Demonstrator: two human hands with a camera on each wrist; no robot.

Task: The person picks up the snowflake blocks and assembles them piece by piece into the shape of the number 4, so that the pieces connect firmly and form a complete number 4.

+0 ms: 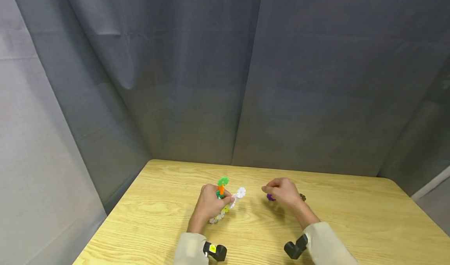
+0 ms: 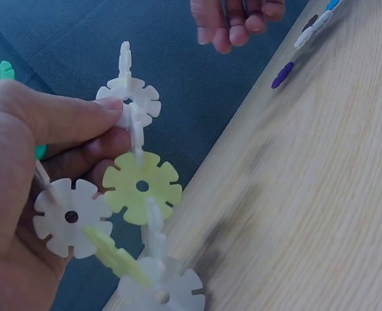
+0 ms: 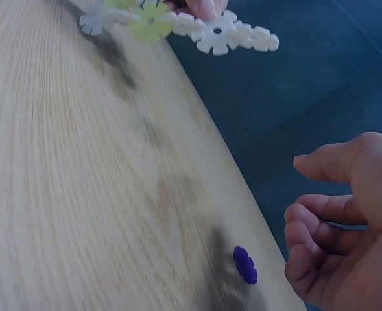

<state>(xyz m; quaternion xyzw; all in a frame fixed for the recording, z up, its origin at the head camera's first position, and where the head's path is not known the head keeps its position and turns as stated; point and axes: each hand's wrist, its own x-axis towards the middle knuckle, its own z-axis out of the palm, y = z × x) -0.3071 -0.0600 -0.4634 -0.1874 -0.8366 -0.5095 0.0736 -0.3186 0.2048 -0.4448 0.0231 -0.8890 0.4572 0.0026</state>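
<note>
My left hand [image 1: 209,202] grips a linked chain of notched plastic flower discs, thumb pressed on a white disc [image 2: 129,103]. Below the thumb in the left wrist view, the chain runs through a pale yellow disc [image 2: 143,186] and more white ones. From the top of the grip in the head view rise an orange disc [image 1: 221,189] and a green disc [image 1: 223,181]. My right hand [image 1: 284,191] hovers over the table to the right, fingers loosely bent, thumb apart from them, nothing between. Beneath it a purple disc [image 3: 245,265] lies on the wood.
Beyond the right hand, a brown disc [image 1: 302,197] lies on the wooden table [image 1: 351,214]. White discs [image 2: 314,31] and a blue disc [image 2: 333,4] lie near it in the left wrist view. A grey curtain [image 1: 299,101] hangs behind the table's far edge.
</note>
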